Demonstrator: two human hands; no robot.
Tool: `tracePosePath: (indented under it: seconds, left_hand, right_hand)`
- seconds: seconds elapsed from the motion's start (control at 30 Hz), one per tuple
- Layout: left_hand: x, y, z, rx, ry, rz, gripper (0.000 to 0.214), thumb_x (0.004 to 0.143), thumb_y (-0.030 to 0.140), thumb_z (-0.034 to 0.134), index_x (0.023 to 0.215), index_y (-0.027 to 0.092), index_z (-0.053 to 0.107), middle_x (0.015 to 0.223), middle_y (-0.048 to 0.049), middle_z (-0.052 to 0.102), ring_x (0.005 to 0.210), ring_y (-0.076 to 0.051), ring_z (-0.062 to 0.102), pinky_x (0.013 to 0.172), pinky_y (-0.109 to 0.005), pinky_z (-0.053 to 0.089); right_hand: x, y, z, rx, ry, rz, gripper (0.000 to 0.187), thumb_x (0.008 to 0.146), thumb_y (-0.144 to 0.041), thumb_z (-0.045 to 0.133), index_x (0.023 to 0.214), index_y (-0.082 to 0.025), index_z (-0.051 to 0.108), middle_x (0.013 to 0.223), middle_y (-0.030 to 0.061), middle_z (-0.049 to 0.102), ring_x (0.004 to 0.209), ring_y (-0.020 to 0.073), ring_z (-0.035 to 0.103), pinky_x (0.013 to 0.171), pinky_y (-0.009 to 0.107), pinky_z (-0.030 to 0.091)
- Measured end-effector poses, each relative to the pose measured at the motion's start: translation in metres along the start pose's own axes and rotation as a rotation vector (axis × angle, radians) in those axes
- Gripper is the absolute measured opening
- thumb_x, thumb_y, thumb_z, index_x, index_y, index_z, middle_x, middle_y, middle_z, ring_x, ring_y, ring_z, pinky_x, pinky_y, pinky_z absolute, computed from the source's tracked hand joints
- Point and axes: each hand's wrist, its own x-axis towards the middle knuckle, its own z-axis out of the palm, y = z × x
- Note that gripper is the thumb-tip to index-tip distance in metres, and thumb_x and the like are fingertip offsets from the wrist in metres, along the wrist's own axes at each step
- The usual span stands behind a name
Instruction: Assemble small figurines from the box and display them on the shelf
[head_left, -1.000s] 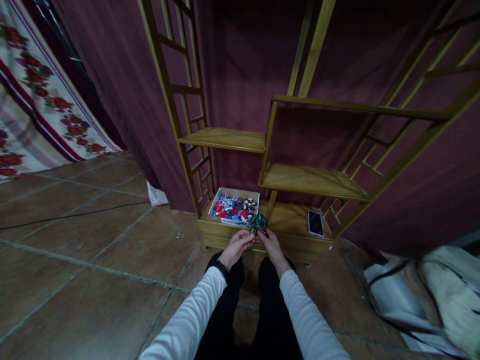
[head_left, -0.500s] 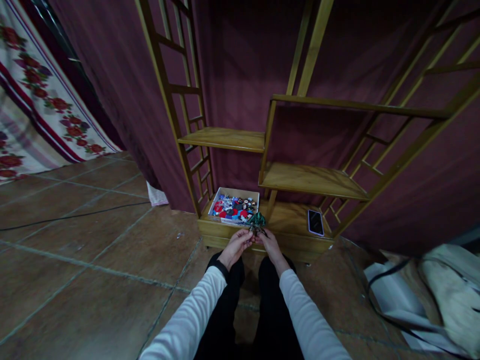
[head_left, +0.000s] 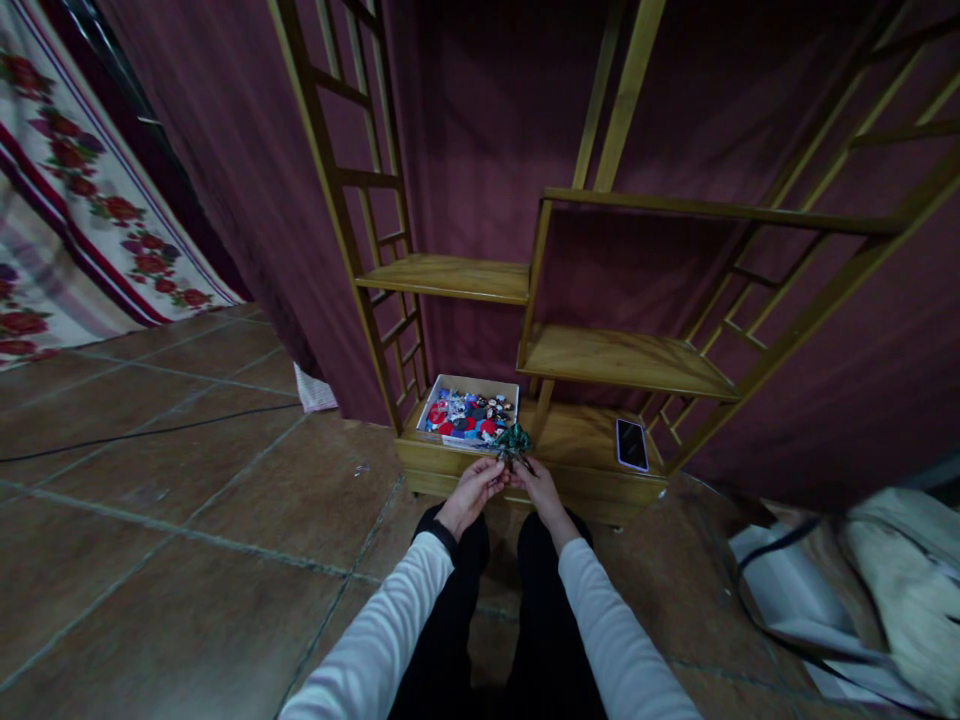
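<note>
Between my two hands, just in front of the low shelf, is a small dark green, shiny, ruffled piece (head_left: 514, 441) with darker bits under it; its exact kind is too small to tell. My left hand (head_left: 480, 485) pinches it from the left, a dark band round the wrist. From the right, the fingers of my right hand (head_left: 538, 485) are closed on its lower part. Right behind it stands a shallow white box (head_left: 517, 397) filled with several small red, blue, white and dark pieces (head_left: 469, 415).
A wooden shelf unit (head_left: 442, 278) stands against a dark red curtain (head_left: 472, 130). On its bottom board lies a phone (head_left: 631, 445). Pale bags (head_left: 900, 580) with a dark strap are on the floor at right. A black cable (head_left: 150, 433) crosses the tiles at left.
Almost nothing differs. Both hands stay in place with the green piece, whose ruffled top looks very slightly shifted.
</note>
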Motion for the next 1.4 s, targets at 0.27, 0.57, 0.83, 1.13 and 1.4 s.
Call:
tracePosePath:
  seconds: [0.27, 0.57, 0.83, 1.13, 1.4]
  left_hand:
    - [-0.002, -0.003, 0.0, 0.062, -0.06, 0.034, 0.026, 0.06, 0.025, 0.078, 0.071, 0.016, 0.057, 0.069, -0.0001, 0.063, 0.067, -0.01, 0.06, 0.065, -0.021, 0.043]
    - [-0.002, -0.003, 0.0, 0.069, -0.058, 0.035, 0.028, 0.058, 0.026, 0.079, 0.071, 0.016, 0.056, 0.068, 0.0, 0.063, 0.066, -0.01, 0.06, 0.065, -0.021, 0.041]
    - [0.002, -0.006, -0.004, 0.154, -0.039, 0.108, 0.026, 0.06, 0.028, 0.078, 0.072, 0.016, 0.058, 0.065, 0.0013, 0.062, 0.063, -0.009, 0.058, 0.062, -0.02, 0.038]
    - [0.005, -0.002, -0.004, 0.296, -0.015, 0.217, 0.029, 0.056, 0.03, 0.079, 0.069, 0.015, 0.059, 0.061, 0.0028, 0.059, 0.058, -0.009, 0.053, 0.06, -0.022, 0.037]
    - [-0.005, 0.007, 0.004, 0.36, -0.072, 0.245, 0.025, 0.063, 0.032, 0.074, 0.075, 0.014, 0.062, 0.065, 0.0003, 0.061, 0.058, -0.01, 0.053, 0.06, -0.023, 0.039]
  right_hand:
    - [-0.005, -0.006, 0.0, -0.03, 0.054, -0.057, 0.04, 0.062, -0.044, 0.068, 0.092, -0.019, 0.063, 0.073, 0.0003, 0.066, 0.064, 0.016, 0.06, 0.064, 0.031, 0.05]
    - [-0.006, -0.006, -0.001, -0.039, 0.05, -0.084, 0.036, 0.064, -0.042, 0.066, 0.092, -0.019, 0.062, 0.076, 0.0008, 0.065, 0.067, 0.0165, 0.06, 0.064, 0.03, 0.05]
    - [-0.007, -0.008, 0.0, 0.14, 0.077, -0.021, 0.027, 0.061, -0.033, 0.068, 0.083, -0.02, 0.061, 0.08, 0.0, 0.067, 0.071, 0.0163, 0.063, 0.068, 0.029, 0.05]
    - [-0.005, -0.013, -0.003, 0.483, 0.02, 0.047, 0.024, 0.06, -0.025, 0.071, 0.08, -0.021, 0.058, 0.074, 0.0003, 0.069, 0.071, 0.018, 0.066, 0.068, 0.032, 0.05]
    - [-0.006, -0.019, 0.001, 0.593, -0.049, 0.136, 0.017, 0.064, -0.02, 0.071, 0.078, -0.019, 0.063, 0.071, -0.0026, 0.068, 0.061, 0.0104, 0.062, 0.056, 0.021, 0.048]
